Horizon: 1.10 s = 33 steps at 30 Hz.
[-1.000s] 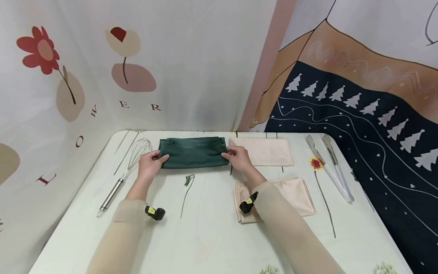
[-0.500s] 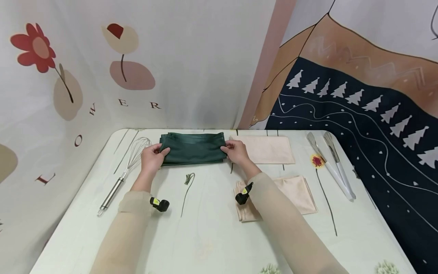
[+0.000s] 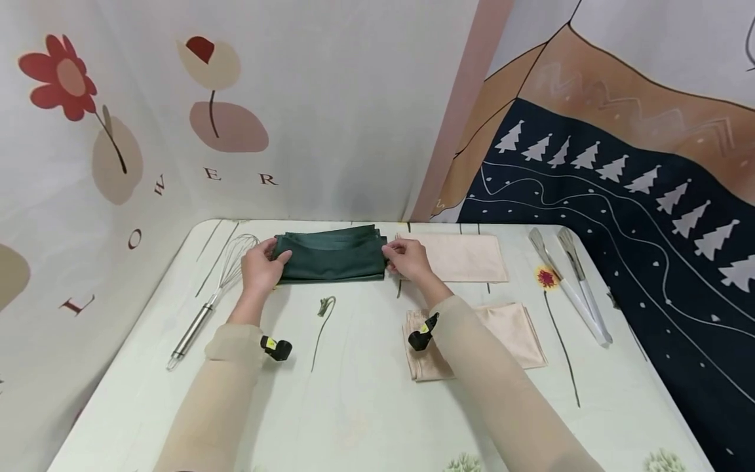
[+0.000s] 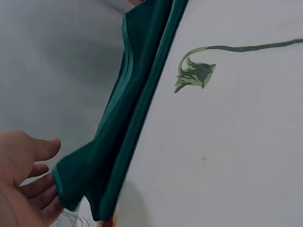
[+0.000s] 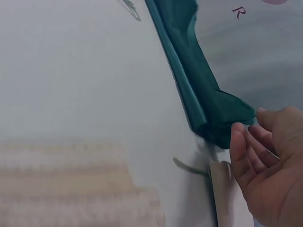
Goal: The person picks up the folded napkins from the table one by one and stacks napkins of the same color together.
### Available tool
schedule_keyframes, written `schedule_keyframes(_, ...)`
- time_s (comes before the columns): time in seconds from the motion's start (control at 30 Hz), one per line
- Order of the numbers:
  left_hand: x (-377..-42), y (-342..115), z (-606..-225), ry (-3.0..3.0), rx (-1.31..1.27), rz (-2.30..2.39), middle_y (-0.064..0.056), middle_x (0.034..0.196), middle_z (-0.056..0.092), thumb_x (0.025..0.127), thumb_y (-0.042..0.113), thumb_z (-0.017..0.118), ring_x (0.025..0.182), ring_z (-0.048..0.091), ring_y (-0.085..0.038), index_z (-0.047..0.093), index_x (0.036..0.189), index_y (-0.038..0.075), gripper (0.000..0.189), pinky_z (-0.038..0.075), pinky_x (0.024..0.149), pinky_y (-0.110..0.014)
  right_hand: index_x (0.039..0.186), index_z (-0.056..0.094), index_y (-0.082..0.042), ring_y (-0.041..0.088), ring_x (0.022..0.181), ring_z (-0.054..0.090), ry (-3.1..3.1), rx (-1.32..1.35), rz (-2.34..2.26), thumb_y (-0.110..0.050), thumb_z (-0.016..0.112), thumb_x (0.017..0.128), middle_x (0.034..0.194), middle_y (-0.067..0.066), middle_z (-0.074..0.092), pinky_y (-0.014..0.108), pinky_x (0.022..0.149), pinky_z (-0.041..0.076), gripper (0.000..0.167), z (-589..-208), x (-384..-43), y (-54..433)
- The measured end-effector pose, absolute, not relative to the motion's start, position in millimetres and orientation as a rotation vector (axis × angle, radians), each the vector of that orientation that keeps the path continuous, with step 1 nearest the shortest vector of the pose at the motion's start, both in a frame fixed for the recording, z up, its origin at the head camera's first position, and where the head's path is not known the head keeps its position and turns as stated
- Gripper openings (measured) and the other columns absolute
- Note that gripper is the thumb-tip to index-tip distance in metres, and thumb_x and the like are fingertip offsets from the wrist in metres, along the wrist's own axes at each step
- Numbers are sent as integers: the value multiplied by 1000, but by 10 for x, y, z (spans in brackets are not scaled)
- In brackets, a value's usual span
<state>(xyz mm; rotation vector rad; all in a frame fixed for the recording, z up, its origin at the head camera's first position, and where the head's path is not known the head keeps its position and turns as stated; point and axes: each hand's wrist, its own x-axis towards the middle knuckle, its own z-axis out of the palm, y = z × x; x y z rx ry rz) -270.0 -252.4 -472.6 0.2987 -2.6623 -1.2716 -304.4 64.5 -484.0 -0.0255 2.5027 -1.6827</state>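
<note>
A folded dark green cloth (image 3: 333,255) lies at the back of the table, layered with loose edges toward the wall. My left hand (image 3: 259,267) is at its left end; in the left wrist view, the fingers touch the cloth's corner, while the thumb (image 4: 46,148) stands apart from it. At the right end, my right hand (image 3: 409,261) pinches a corner of the green cloth between thumb and fingertips, as the right wrist view shows. Part of each hand's grip is hidden by the fabric in the head view.
A whisk (image 3: 203,314) lies left of the cloth. Two folded pale pink cloths, one at the back (image 3: 466,258) and one nearer (image 3: 513,334), lie to the right, the nearer partly under my right forearm. Tongs (image 3: 580,301) lie at far right. Curtains (image 3: 348,118) border the table.
Both hands shifted slightly away from me with the green cloth over the last second. Its upper layer has changed shape, and its back edge now rises toward the right. The other objects stayed put.
</note>
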Motion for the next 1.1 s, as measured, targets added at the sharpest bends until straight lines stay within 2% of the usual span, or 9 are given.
schedule_keyframes(0.1, -2675, -2497, -4651, -2704, 257, -1194, -28, 142, 52, 101, 23, 65, 135, 45, -43, 51, 144, -4, 53, 39, 110, -54, 106, 72, -8, 13, 62, 60, 2496, -28, -1702, -27, 65, 101, 88, 13, 67, 22, 52, 48, 21, -4823, -3029, 719)
schedule_keyframes(0.2, -2641, -2451, -4612, -2722, 220, -1157, -28, 145, 49, 101, 24, 65, 137, 42, -45, 53, 143, -4, 51, 36, 111, -57, 107, 72, -6, 11, 62, 60, 2497, -54, -1701, -25, 64, 102, 89, 16, 68, 21, 53, 49, 21, -4816, -3009, 793)
schedule_keyframes(0.4, -2512, -2333, -4681, -2753, 94, -1164, -26, 141, 52, 100, 23, 66, 130, 49, -43, 56, 140, -2, 48, 42, 105, -56, 108, 73, -5, 11, 66, 61, 2531, -65, -1649, -22, 64, 102, 84, 7, 67, 21, 59, 50, 21, -4846, -2927, 912)
schedule_keyframes(0.67, -2332, -2197, -4741, -2743, -40, -1274, -21, 141, 55, 99, 24, 69, 129, 52, -39, 58, 139, 1, 48, 44, 105, -53, 112, 72, -2, 12, 71, 66, 2580, -115, -1588, -18, 64, 100, 89, 9, 71, 23, 63, 52, 22, -4878, -2771, 1082)
schedule_keyframes(0.83, -2232, -2132, -4748, -2742, -113, -1364, -20, 139, 58, 98, 23, 70, 129, 53, -37, 58, 140, 2, 49, 43, 107, -51, 114, 72, -1, 15, 74, 66, 2602, -167, -1560, -17, 65, 100, 93, 11, 72, 25, 68, 54, 23, -4889, -2668, 1202)
schedule_keyframes(1.1, -2112, -1979, -4701, -2748, -173, -1433, -17, 136, 60, 96, 23, 72, 129, 54, -36, 59, 139, 3, 49, 42, 108, -51, 119, 69, 0, 24, 95, 66, 2653, -309, -1482, -19, 64, 100, 105, 12, 72, 36, 87, 53, 27, -4878, -2513, 1403)
